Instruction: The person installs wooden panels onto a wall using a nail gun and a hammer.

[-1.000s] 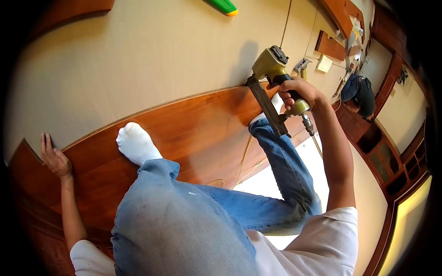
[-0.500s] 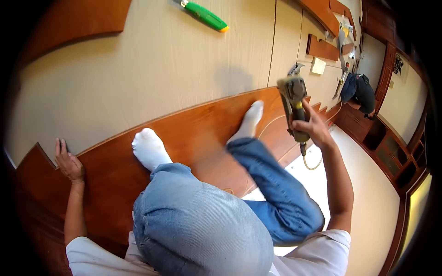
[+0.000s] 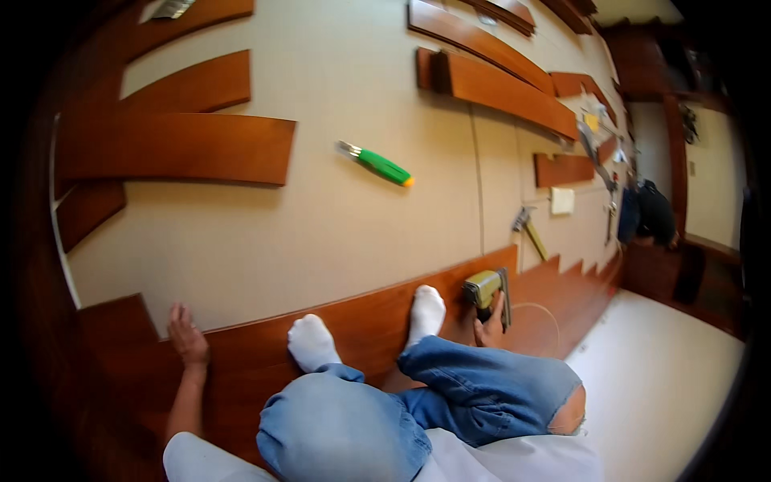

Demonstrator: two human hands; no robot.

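Observation:
My left hand (image 3: 188, 337) rests palm-down, fingers out, at the edge of the reddish-brown wooden boards (image 3: 225, 361), partly on the beige panel surface (image 3: 321, 225). My right hand (image 3: 487, 329) is closed on an olive-green nail gun (image 3: 484, 287), low over the boards beside my sock-covered right foot (image 3: 427, 313). My left foot (image 3: 313, 344) rests on the boards. A hose (image 3: 546, 312) loops from near the gun. A hammer (image 3: 533, 233) lies beyond it, and a green utility knife (image 3: 381, 165) lies farther out on the beige surface.
Loose wooden planks (image 3: 177, 149) lie at left, and more planks (image 3: 506, 95) at the back, near a pale pad (image 3: 561, 201) and small tools. A person in dark clothes (image 3: 652, 210) bends over at the right, by wooden cabinets (image 3: 662, 285). A white surface (image 3: 658, 369) lies lower right.
My right hand has lowered the nail gun toward the boards beside my right foot. The view has tilted upward, showing more planks. My left hand stays at the board edge.

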